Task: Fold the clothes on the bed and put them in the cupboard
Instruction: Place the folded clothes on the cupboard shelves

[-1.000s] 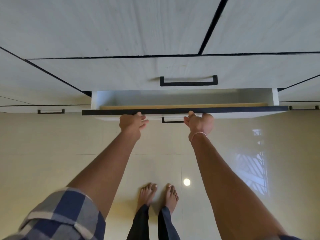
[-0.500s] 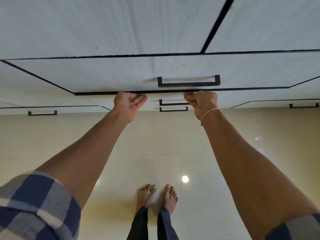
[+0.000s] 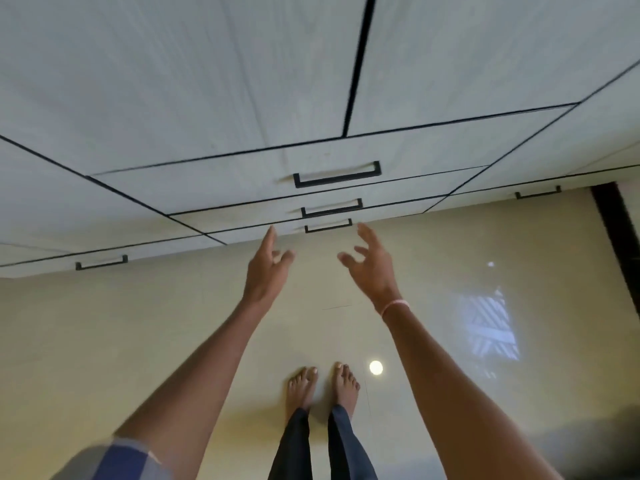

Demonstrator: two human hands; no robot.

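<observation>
1. Hovering in front of the cupboard (image 3: 173, 81), the left hand (image 3: 265, 268) and the right hand (image 3: 372, 268) are held up side by side, apart from each other and touching nothing.
2. The fingers (image 3: 269, 239) of the left hand are loosely spread, with one stretched toward the drawers (image 3: 242, 188); nothing is gripped.
3. The fingers (image 3: 367, 235) of the right hand are likewise opened and slightly curved, and nothing is held. A pink band (image 3: 394, 306) is worn at that wrist.
4. The cupboard is spread across the upper part of the view, its pale fronts divided by dark seams. Three drawers are stacked at its centre, each fitted with a black handle (image 3: 336, 174), and all are seen flush with the front.
5. Below it a glossy cream floor (image 3: 138, 323) is shown. Two bare feet (image 3: 301, 386) are planted on it just beside each other under dark trousers (image 3: 294, 445).
6. A window reflection (image 3: 491, 330) and a round light spot (image 3: 376, 367) are mirrored in the tiles on the right.
7. A blue-checked sleeve (image 3: 117, 459) is seen at the lower left.
</observation>
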